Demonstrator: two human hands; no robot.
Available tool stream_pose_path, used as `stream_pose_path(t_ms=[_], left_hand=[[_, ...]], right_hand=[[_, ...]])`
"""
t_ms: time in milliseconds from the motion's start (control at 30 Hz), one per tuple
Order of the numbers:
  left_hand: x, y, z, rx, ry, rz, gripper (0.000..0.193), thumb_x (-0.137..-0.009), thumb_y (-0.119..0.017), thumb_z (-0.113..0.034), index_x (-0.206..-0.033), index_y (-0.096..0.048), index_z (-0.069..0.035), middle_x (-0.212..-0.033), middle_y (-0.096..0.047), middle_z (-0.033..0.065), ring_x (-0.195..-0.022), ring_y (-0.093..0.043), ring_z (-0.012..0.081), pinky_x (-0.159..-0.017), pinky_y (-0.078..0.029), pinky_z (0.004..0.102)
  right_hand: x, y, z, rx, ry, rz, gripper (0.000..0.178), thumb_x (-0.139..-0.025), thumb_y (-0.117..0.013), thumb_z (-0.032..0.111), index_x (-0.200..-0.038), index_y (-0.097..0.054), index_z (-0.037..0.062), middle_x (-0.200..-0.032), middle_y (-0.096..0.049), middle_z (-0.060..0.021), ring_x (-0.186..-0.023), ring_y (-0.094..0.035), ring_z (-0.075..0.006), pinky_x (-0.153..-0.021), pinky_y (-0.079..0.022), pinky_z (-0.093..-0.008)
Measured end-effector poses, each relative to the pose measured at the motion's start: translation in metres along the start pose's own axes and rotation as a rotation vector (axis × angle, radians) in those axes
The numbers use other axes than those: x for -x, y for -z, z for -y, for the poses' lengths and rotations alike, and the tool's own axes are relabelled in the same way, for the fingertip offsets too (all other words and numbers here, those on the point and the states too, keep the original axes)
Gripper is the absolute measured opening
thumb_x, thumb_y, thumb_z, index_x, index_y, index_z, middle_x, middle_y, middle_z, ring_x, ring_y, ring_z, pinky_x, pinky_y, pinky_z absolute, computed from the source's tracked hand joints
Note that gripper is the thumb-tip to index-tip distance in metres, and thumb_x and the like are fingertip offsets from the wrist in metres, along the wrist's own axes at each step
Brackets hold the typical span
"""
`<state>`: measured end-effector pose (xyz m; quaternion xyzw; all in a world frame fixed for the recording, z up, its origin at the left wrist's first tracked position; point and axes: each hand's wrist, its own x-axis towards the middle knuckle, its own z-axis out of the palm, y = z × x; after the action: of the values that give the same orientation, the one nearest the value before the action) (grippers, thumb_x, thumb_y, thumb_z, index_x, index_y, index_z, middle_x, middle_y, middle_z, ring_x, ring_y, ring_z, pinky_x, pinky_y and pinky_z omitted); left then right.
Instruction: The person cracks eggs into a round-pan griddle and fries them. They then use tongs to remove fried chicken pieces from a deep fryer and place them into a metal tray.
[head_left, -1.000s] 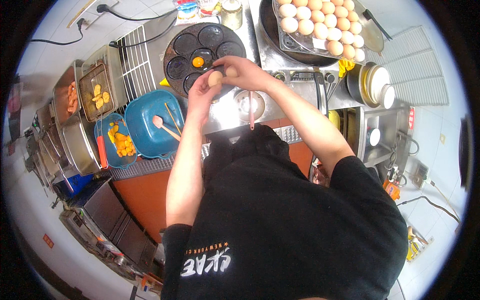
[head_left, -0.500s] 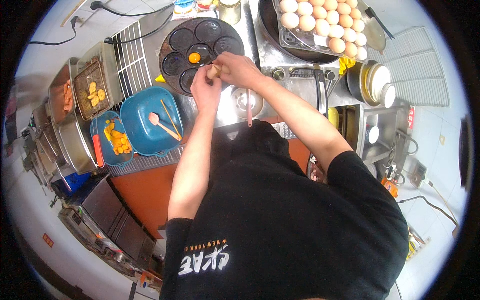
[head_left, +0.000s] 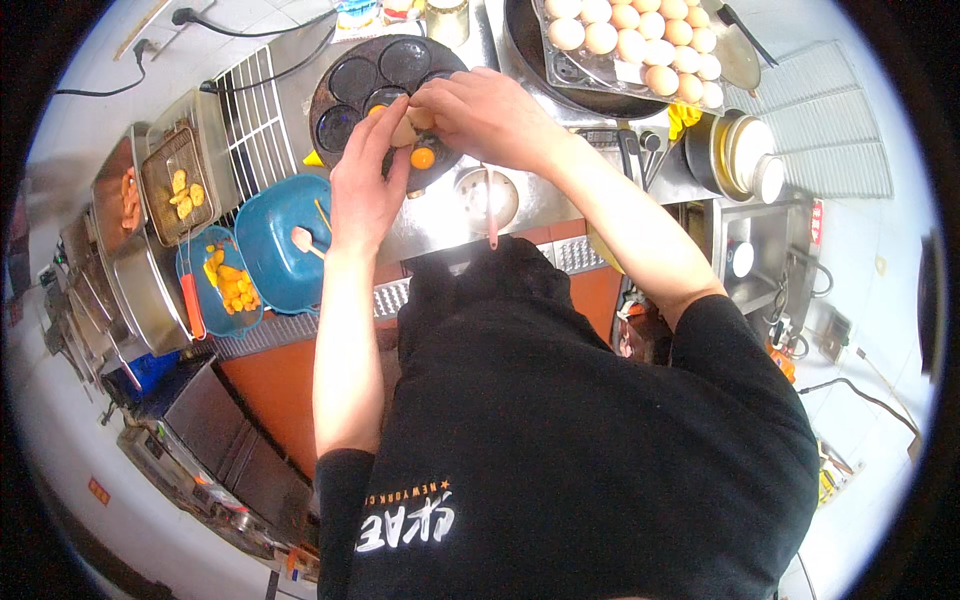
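Single head view, fisheye, worn high, looking steeply down over black shirt (head_left: 600, 440) filling lower frame. Counter (head_left: 440, 225) bends across upper frame, near, at arm's reach. Round black border crops corners. Forearms enter from lower centre toward top.

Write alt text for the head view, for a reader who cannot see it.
Seen from above, a person's left hand and right hand hold a cracked egg over a round black multi-well pan, with a yolk just below it. A tray of eggs sits at upper right, and blue containers with orange food at left.
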<state>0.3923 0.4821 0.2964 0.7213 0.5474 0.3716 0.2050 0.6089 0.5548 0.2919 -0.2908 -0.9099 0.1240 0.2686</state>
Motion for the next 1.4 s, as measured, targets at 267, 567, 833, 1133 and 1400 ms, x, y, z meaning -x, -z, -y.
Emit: stream_pose_path(t_ms=[267, 567, 833, 1133, 1400], left_hand=[[0.001, -0.028, -0.016, 0.491, 0.277, -0.018, 0.048, -0.095, -0.071, 0.005, -0.141, -0.062, -0.006, -0.132, -0.068, 0.0162, -0.12, -0.07, 0.0293, -0.103, -0.058, 0.0384], [0.075, -0.003, 0.007, 1.559, 0.572, -0.241, 0.046, -0.106, -0.063, -0.011, -0.149, -0.048, -0.006, -0.146, -0.058, 0.0199, -0.134, -0.059, 0.028, -0.116, -0.049, 0.0383], [0.303, 0.11, 0.073, 1.538, 0.602, -0.777, 0.048, -0.105, -0.064, -0.018, -0.148, -0.05, -0.004, -0.149, -0.056, 0.0223, -0.137, -0.055, 0.0299, -0.124, -0.039, 0.041], [0.435, 0.192, 0.187, 1.209, 1.024, -1.15, 0.047, -0.103, -0.072, -0.025, -0.138, -0.052, 0.001, -0.133, -0.062, 0.0181, -0.123, -0.065, 0.0343, -0.103, -0.059, 0.0402], [0.313, 0.158, 0.096, 0.355, 1.002, -0.995, 0.02, -0.108, -0.061, -0.019, -0.117, -0.06, -0.001, -0.099, -0.068, 0.0092, -0.088, -0.067, 0.0148, -0.077, -0.058, 0.0291]], right_hand=[[0.003, 0.028, 0.018, -0.149, -0.167, -0.017, 0.034, -0.086, -0.078, 0.022, -0.113, -0.061, 0.0099, -0.093, -0.069, -0.01, -0.091, -0.069, -0.0338, -0.078, -0.052, -0.0452], [0.062, 0.167, -0.014, 0.219, -0.715, -0.321, 0.034, -0.09, -0.08, 0.04, -0.097, -0.079, 0.007, -0.089, -0.076, -0.0152, -0.082, -0.075, -0.0318, -0.077, -0.058, -0.0425], [0.058, 0.163, 0.0, 0.724, -1.022, 0.401, 0.039, -0.101, -0.053, 0.036, -0.104, -0.081, 0.0089, -0.101, -0.078, -0.0209, -0.094, -0.077, -0.0355, -0.083, -0.06, -0.0487], [0.034, 0.185, 0.06, 0.717, -1.156, 0.084, 0.064, -0.087, -0.074, 0.06, -0.128, -0.075, 0.0112, -0.117, -0.077, -0.0189, -0.112, -0.073, -0.0356, -0.097, -0.055, -0.0433], [-0.015, 0.111, 0.154, -0.28, -0.67, 0.051, 0.044, -0.084, -0.079, 0.02, -0.125, -0.073, 0.0055, -0.113, -0.077, -0.0097, -0.106, -0.071, -0.02, -0.094, -0.057, -0.0346]])
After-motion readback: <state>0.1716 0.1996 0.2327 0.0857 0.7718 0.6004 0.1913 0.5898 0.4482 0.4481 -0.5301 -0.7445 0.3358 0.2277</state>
